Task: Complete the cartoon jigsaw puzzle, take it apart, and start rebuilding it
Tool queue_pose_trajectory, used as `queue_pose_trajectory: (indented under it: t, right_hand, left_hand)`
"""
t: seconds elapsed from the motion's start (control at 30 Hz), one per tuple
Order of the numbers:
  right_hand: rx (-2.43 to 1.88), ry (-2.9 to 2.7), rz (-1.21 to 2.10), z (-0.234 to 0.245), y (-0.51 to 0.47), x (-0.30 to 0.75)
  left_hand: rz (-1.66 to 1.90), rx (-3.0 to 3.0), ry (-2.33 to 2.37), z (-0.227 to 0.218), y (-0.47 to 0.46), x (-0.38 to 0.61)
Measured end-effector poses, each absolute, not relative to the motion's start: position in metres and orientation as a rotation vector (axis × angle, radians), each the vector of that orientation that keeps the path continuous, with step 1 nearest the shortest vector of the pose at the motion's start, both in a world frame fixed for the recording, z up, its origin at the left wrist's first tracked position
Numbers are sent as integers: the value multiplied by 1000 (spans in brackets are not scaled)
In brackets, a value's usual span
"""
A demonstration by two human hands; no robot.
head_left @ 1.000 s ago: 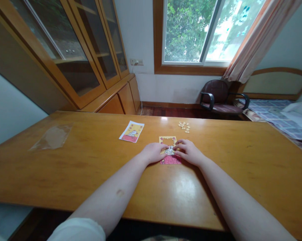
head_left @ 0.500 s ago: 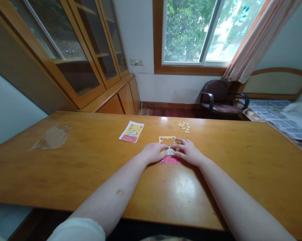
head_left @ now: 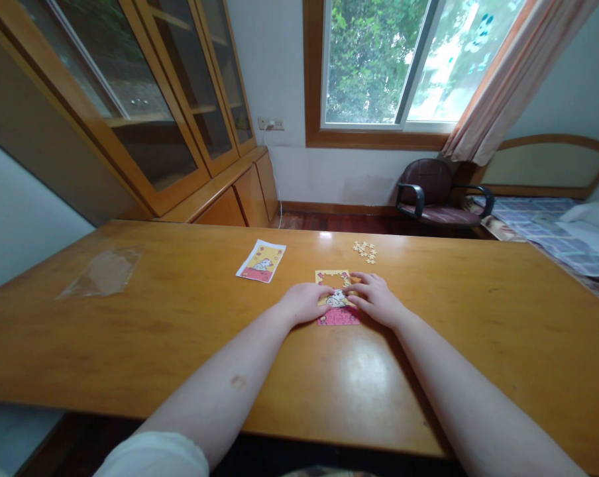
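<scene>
the jigsaw puzzle [head_left: 338, 317] lies flat on the wooden table [head_left: 180, 331], between the two hands. its near part is pink, a white cartoon animal sits across its middle, and at its far end a yellow border with small red shapes frames an unfilled gap.

the left hand [head_left: 304, 302] rests at the puzzle's left edge, thumb and forefinger parted, their tips on or just above the picture — a strip of the puzzle shows between them, and they are not clenched. the right hand [head_left: 378, 301] is at the puzzle's right edge, fingers bent and spread, with some tips reaching over the animal; whether they pinch a piece there is too small to tell.

beyond the puzzle and a little to its right, a small group of loose pieces [head_left: 364, 250] lies on the table, pale and yellowish, well clear of the fingers. to the left of the puzzle and slightly beyond it is a picture card [head_left: 262, 262] with a similar white animal on yellow and pink. much farther left of the puzzle lies a clear plastic bag [head_left: 103, 271], flat and wrinkled.

past the table, far beyond the puzzle, a glass-doored cabinet [head_left: 180, 99] stands to its left and a window [head_left: 374, 66] straight ahead — with a dark red armchair [head_left: 426, 182] and a bed [head_left: 538, 222] to the puzzle's right.
</scene>
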State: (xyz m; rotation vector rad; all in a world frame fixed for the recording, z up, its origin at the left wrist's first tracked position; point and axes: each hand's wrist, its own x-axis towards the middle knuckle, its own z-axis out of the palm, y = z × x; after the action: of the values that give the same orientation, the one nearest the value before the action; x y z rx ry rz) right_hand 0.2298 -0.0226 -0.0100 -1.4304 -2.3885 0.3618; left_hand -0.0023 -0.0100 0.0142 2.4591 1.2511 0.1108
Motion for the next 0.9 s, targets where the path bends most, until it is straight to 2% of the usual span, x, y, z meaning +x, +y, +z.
queue_pose_trajectory:
  t: [0.9]
  right_hand:
    - [-1405, -2469, 410, -13, -24, 228]
  left_hand:
    - [108, 2461, 1243, 13, -10, -2]
